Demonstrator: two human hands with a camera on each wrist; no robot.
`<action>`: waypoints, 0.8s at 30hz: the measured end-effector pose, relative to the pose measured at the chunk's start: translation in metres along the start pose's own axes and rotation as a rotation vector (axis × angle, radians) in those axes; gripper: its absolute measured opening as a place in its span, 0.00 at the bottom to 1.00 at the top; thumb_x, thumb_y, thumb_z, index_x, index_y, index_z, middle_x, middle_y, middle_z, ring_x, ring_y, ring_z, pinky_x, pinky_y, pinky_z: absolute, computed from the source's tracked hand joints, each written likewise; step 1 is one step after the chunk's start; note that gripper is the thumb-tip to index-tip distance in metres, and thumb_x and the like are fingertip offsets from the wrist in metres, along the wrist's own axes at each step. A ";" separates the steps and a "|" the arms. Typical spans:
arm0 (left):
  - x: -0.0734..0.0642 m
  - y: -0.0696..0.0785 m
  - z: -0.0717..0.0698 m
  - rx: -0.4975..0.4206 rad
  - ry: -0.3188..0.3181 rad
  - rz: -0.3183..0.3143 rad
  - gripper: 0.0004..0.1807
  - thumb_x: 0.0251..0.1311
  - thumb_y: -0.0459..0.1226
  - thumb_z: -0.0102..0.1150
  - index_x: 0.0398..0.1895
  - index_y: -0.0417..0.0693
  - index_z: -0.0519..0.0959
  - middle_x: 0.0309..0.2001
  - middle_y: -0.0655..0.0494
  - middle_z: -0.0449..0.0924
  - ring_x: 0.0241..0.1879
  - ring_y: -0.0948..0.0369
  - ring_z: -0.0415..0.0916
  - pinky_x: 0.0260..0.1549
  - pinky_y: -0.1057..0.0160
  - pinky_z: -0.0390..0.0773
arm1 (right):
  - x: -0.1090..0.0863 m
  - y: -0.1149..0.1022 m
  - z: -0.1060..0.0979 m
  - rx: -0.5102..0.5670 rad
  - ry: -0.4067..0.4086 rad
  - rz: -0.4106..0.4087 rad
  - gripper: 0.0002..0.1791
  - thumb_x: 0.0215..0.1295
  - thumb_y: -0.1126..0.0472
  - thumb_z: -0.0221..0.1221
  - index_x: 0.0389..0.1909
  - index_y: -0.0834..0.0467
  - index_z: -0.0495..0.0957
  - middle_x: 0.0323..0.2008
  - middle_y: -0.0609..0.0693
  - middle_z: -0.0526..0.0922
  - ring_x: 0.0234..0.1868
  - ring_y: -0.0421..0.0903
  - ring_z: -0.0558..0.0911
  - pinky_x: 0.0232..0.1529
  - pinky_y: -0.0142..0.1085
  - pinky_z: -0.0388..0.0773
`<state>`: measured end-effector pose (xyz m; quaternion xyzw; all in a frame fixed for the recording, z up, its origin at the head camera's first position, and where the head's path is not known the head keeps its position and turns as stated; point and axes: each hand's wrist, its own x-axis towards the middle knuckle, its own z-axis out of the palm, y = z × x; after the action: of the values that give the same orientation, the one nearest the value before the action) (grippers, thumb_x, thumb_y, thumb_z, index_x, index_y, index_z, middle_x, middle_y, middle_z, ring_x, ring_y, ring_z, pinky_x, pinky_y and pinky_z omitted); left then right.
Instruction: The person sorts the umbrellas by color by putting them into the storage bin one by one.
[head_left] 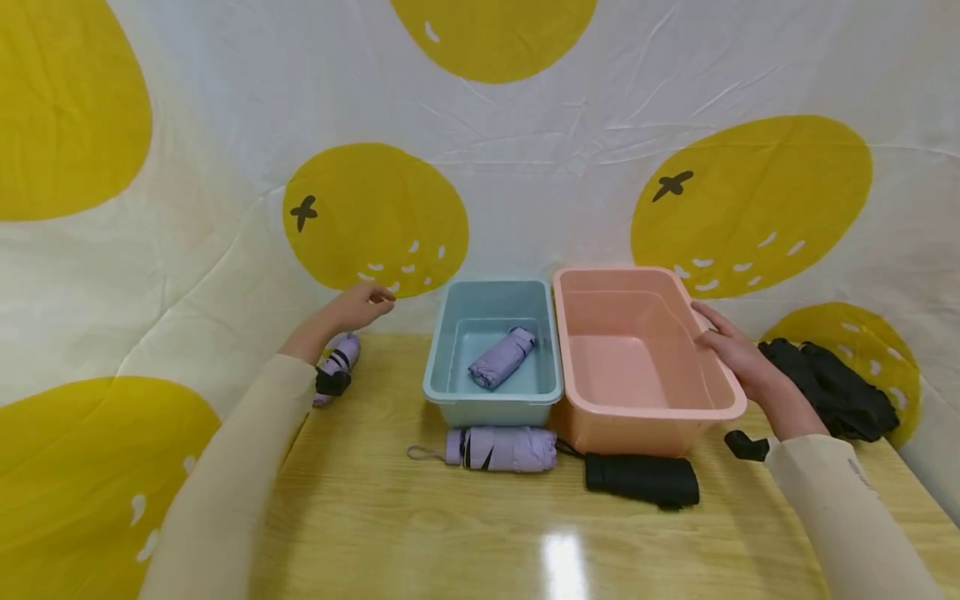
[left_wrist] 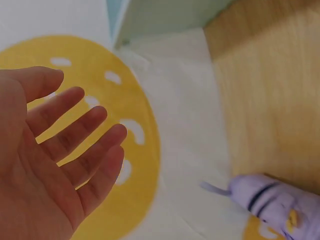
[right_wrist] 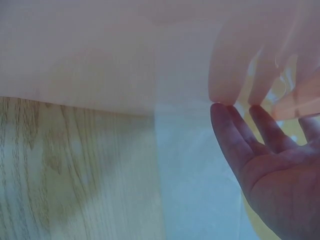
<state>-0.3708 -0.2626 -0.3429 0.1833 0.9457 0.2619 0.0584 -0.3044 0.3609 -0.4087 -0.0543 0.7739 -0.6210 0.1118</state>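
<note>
My left hand point(head_left: 360, 307) is raised to the left of the blue basin point(head_left: 495, 408), its fingers loosely extended and holding nothing. Below that wrist lies a lilac folded umbrella point(head_left: 343, 354), partly covered by the sleeve and also seen at the lower right of the left wrist view. My right hand point(head_left: 738, 354) is at the right side of the pink basin point(head_left: 637, 425). In the right wrist view its extended fingertips point(right_wrist: 217, 112) meet the shiny outer wall, which mirrors them. Inside the blue basin rests another lilac folded umbrella point(head_left: 502, 358); the pink one holds nothing visible.
In front of the basins lie a lilac folded umbrella point(head_left: 510, 448) with a wrist loop and a black folded umbrella point(head_left: 641, 479). A crumpled black fabric bundle point(head_left: 832, 387) is at the far right. A fruit-print cloth point(head_left: 525, 192) hangs behind the wooden table point(head_left: 420, 525).
</note>
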 end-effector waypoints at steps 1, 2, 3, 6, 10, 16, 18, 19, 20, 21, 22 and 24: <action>-0.004 -0.009 0.001 0.011 0.004 -0.004 0.22 0.74 0.41 0.46 0.61 0.34 0.73 0.57 0.34 0.73 0.56 0.41 0.69 0.53 0.41 0.68 | 0.000 0.001 0.000 0.002 0.000 0.000 0.38 0.77 0.58 0.43 0.78 0.41 0.32 0.69 0.66 0.49 0.47 0.43 0.80 0.44 0.39 0.80; -0.009 -0.016 0.002 0.020 0.005 -0.013 0.22 0.74 0.41 0.46 0.61 0.34 0.73 0.57 0.34 0.72 0.56 0.41 0.69 0.53 0.41 0.68 | -0.001 0.002 0.000 0.004 -0.002 0.000 0.38 0.77 0.58 0.43 0.78 0.41 0.32 0.69 0.65 0.49 0.46 0.42 0.80 0.44 0.39 0.80; -0.013 -0.024 0.004 0.019 0.002 -0.026 0.22 0.74 0.40 0.46 0.61 0.33 0.72 0.57 0.33 0.72 0.57 0.40 0.69 0.54 0.41 0.68 | -0.001 0.003 0.000 0.004 -0.002 0.002 0.38 0.77 0.58 0.43 0.78 0.41 0.32 0.68 0.64 0.50 0.46 0.42 0.80 0.44 0.39 0.80; -0.026 -0.047 0.011 0.033 -0.003 -0.059 0.22 0.74 0.40 0.44 0.61 0.32 0.72 0.58 0.32 0.71 0.58 0.38 0.67 0.54 0.40 0.67 | -0.003 0.006 0.000 0.002 -0.003 0.002 0.38 0.77 0.59 0.44 0.78 0.42 0.32 0.67 0.62 0.52 0.45 0.41 0.80 0.43 0.39 0.80; -0.039 -0.069 0.021 0.048 -0.014 -0.099 0.23 0.74 0.40 0.44 0.62 0.30 0.70 0.59 0.29 0.69 0.57 0.36 0.66 0.53 0.39 0.67 | -0.007 0.006 0.000 -0.006 0.004 -0.013 0.39 0.77 0.58 0.44 0.78 0.43 0.32 0.67 0.66 0.51 0.44 0.42 0.81 0.43 0.39 0.80; -0.046 -0.092 0.036 0.084 -0.014 -0.152 0.26 0.72 0.42 0.45 0.62 0.28 0.68 0.58 0.26 0.69 0.54 0.36 0.69 0.52 0.41 0.69 | -0.010 0.006 -0.002 0.008 0.018 -0.012 0.38 0.77 0.59 0.44 0.78 0.42 0.33 0.67 0.65 0.52 0.42 0.40 0.81 0.43 0.40 0.80; -0.046 -0.099 0.042 0.113 0.007 -0.152 0.27 0.71 0.42 0.46 0.63 0.28 0.67 0.57 0.27 0.70 0.54 0.37 0.70 0.51 0.41 0.70 | -0.010 0.006 -0.002 0.013 0.020 -0.015 0.38 0.77 0.59 0.44 0.78 0.42 0.33 0.66 0.63 0.53 0.42 0.40 0.81 0.42 0.39 0.81; -0.046 -0.102 0.045 0.129 0.019 -0.146 0.28 0.70 0.42 0.47 0.63 0.27 0.66 0.57 0.27 0.70 0.54 0.36 0.70 0.52 0.41 0.69 | -0.010 0.006 -0.002 0.015 0.022 -0.016 0.38 0.77 0.60 0.44 0.78 0.43 0.33 0.65 0.62 0.54 0.42 0.40 0.81 0.41 0.39 0.81; -0.046 -0.104 0.048 0.147 0.033 -0.134 0.28 0.69 0.41 0.48 0.63 0.26 0.65 0.57 0.26 0.69 0.55 0.36 0.69 0.53 0.41 0.68 | -0.010 0.006 -0.002 0.020 0.023 -0.014 0.38 0.77 0.60 0.44 0.78 0.43 0.33 0.65 0.61 0.54 0.42 0.41 0.81 0.41 0.38 0.81; -0.047 -0.107 0.051 0.162 0.049 -0.122 0.29 0.67 0.40 0.50 0.63 0.24 0.65 0.57 0.25 0.69 0.55 0.34 0.68 0.53 0.40 0.67 | -0.010 0.006 -0.002 0.022 0.023 -0.013 0.38 0.77 0.60 0.43 0.78 0.43 0.33 0.65 0.61 0.55 0.42 0.41 0.81 0.41 0.38 0.81; -0.048 -0.109 0.055 0.176 0.062 -0.115 0.30 0.66 0.39 0.51 0.63 0.23 0.64 0.57 0.23 0.68 0.55 0.33 0.67 0.54 0.39 0.67 | -0.010 0.007 -0.002 0.024 0.023 -0.011 0.38 0.77 0.61 0.43 0.78 0.43 0.33 0.65 0.61 0.54 0.42 0.41 0.81 0.41 0.38 0.81; -0.050 -0.114 0.062 0.187 0.075 -0.135 0.33 0.66 0.40 0.51 0.65 0.22 0.60 0.58 0.21 0.64 0.57 0.31 0.63 0.55 0.38 0.64 | -0.010 0.007 -0.001 0.035 0.021 0.000 0.38 0.77 0.61 0.42 0.78 0.43 0.32 0.67 0.60 0.53 0.43 0.41 0.81 0.41 0.38 0.81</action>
<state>-0.3477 -0.3432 -0.4541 0.1140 0.9777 0.1747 0.0229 -0.2946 0.3652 -0.4141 -0.0460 0.7638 -0.6352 0.1048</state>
